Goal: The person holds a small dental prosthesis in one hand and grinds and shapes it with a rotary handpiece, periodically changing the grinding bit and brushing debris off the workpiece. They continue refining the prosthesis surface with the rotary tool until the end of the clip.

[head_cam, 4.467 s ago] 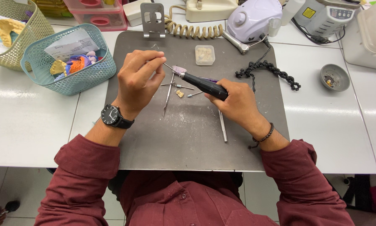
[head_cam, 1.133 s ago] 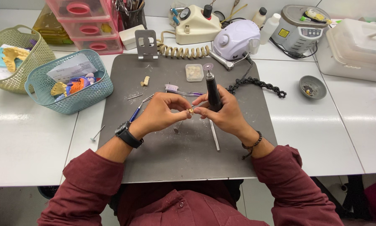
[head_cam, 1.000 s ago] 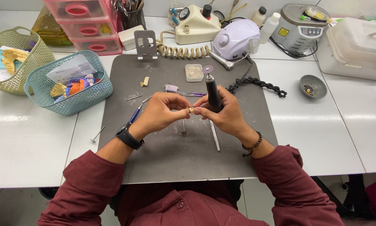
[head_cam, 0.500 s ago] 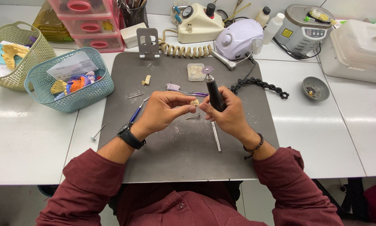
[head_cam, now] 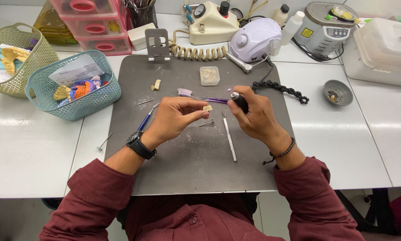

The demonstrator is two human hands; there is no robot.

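My left hand (head_cam: pixel 176 117) pinches a small cream tooth-shaped piece (head_cam: pixel 207 107) between thumb and fingertips, above the middle of the grey work mat (head_cam: pixel 178 165). My right hand (head_cam: pixel 252 116) grips a black rotary handpiece (head_cam: pixel 238 100) upright, its thin disc tip (head_cam: pixel 229 89) just right of the piece and slightly above it. A black coiled cord (head_cam: pixel 280 88) runs from the handpiece towards the white motor unit (head_cam: pixel 255 39). Under the hands lie a purple toothbrush (head_cam: pixel 196 95), a slim metal tool (head_cam: pixel 229 139) and a small bur (head_cam: pixel 205 123).
On the mat are a blue-handled tool (head_cam: pixel 145 119), another cream piece (head_cam: pixel 155 85), a small clear box (head_cam: pixel 209 75) and a metal stand (head_cam: pixel 157 44). A teal basket (head_cam: pixel 75 85) and a green basket (head_cam: pixel 17 58) stand left. A small grey dish (head_cam: pixel 338 92) sits right, machines behind.
Over 4.5 seconds both hands rose off the mat and came together. In the last second the handpiece tip drew slightly back from the small piece; the view shifted a little.
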